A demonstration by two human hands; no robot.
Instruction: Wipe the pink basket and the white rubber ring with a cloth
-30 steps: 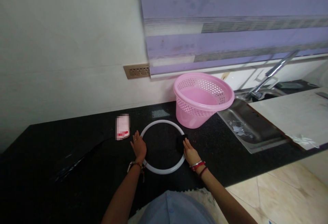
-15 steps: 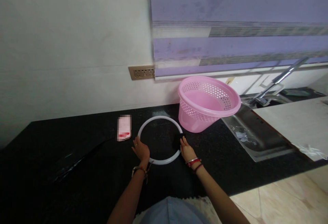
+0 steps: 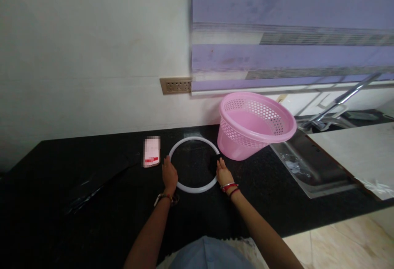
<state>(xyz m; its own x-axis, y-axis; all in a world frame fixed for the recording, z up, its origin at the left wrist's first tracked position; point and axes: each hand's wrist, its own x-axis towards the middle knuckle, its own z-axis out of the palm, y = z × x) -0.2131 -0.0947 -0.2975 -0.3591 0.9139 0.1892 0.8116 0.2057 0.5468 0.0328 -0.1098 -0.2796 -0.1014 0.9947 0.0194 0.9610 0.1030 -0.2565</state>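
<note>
A white ring (image 3: 197, 190) with a black part on its right side lies on the black countertop. At the ring's left side is my left hand (image 3: 169, 174), its fingers stretched forward along the outer edge and touching it. My right hand (image 3: 224, 173) grips the right side by the black part, fingers pointing away from me; its thumb is hidden. Just beyond the left hand lies a pink and white phone-like item (image 3: 152, 151), blurred over. A pink basket (image 3: 237, 148) with a perforated rim stands behind the right hand.
To the right, a steel sink (image 3: 292, 170) is partly covered by a pale board (image 3: 353, 150), with a tap (image 3: 341, 99) behind it. A glossy black plastic item (image 3: 89, 195) lies at left. A socket plate (image 3: 175, 85) is on the wall.
My left hand has straightened its fingers along the ring's left edge, where they were more spread before. The right hand stays by the black part. The view has shifted slightly.
</note>
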